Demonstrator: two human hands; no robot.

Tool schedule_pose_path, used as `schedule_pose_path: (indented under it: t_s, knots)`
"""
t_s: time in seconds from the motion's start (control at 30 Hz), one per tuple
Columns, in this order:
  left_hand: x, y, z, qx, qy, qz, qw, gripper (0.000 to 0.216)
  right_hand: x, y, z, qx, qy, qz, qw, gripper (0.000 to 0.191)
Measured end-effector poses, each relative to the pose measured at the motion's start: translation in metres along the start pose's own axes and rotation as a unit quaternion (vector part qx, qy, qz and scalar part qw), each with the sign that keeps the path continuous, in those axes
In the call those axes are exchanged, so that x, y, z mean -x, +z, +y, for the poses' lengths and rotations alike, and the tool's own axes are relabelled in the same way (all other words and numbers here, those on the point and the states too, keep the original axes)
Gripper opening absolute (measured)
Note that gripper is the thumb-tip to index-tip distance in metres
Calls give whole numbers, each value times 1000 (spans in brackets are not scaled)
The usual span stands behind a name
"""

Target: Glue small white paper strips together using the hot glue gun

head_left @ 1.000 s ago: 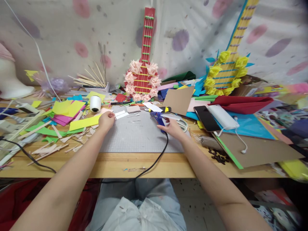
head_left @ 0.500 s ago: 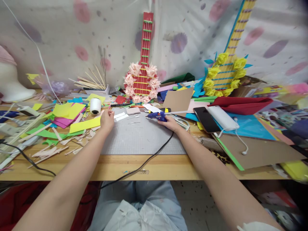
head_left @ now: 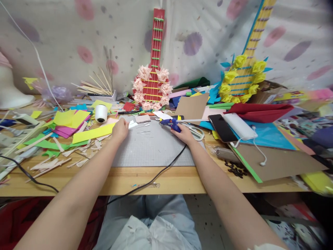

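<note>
Across the whole back hangs a pale spotted curtain [head_left: 117,31], and below it runs the wooden table [head_left: 187,180], busy from side to side. Two big guitar-shaped pieces lead the display: yellow guitar [head_left: 243,80] with yellow roses over on the right, red guitar [head_left: 152,83] ringed in pale pink flowers, upright near the middle. Front and centre, the grey cutting mat [head_left: 153,149], and both hands working over its far half! Right side now, brown cardboard [head_left: 278,163] lying flat, with a dark phone [head_left: 222,128] beyond it beside a white power bank [head_left: 240,126]. On the left, a long yellow paper strip [head_left: 92,134] reaches right up to the left hand [head_left: 120,130]. That hand is curled, fingers drawn in tight; what they pinch, if anything, I can't tell from here. Over to the right hand [head_left: 182,133], wrapped round the handle of the blue glue gun [head_left: 170,123], a firm hold, nozzle pointing left above the mat, pale stick jutting out behind, black cord [head_left: 166,167] trailing to the table edge. Scissors [head_left: 199,133] sit just beside that hand. Smaller again: white pot [head_left: 101,113] behind the strip, white paper pieces [head_left: 133,124] by the left fingers, and, tiniest, thin slivers [head_left: 144,132] between the hands.
</note>
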State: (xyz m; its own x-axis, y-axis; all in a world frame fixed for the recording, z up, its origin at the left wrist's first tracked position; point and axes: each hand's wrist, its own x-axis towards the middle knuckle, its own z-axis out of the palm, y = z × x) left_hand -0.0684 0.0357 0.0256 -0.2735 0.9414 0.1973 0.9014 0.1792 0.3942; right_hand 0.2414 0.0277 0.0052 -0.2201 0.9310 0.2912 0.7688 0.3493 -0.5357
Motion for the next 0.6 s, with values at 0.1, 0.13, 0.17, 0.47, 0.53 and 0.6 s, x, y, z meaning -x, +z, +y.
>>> schedule_pose_path:
  t_s: [0.1, 0.13, 0.17, 0.47, 0.53, 0.6]
  knots:
    - [2, 5, 4, -8, 57, 16, 998, 14, 3, -1, 0, 5, -19, -2, 1000, 34]
    - [2, 6, 6, -13, 76, 22, 997, 15, 3, -2, 0, 5, -23, -1, 1000, 34]
    - [2, 8, 8, -20, 88, 26, 996, 15, 3, -2, 0, 5, -24, 0, 1000, 34]
    - [-4, 20, 16, -81, 144, 3, 986, 21, 4, 0, 3, -8, -28, -6, 1000, 33]
    - [-5, 21, 17, -98, 157, 2, 983, 23, 4, 0, 4, -3, -24, -7, 1000, 35]
    - [-6, 21, 18, -117, 164, -2, 979, 24, 4, 1, 5, 2, -24, -5, 1000, 36]
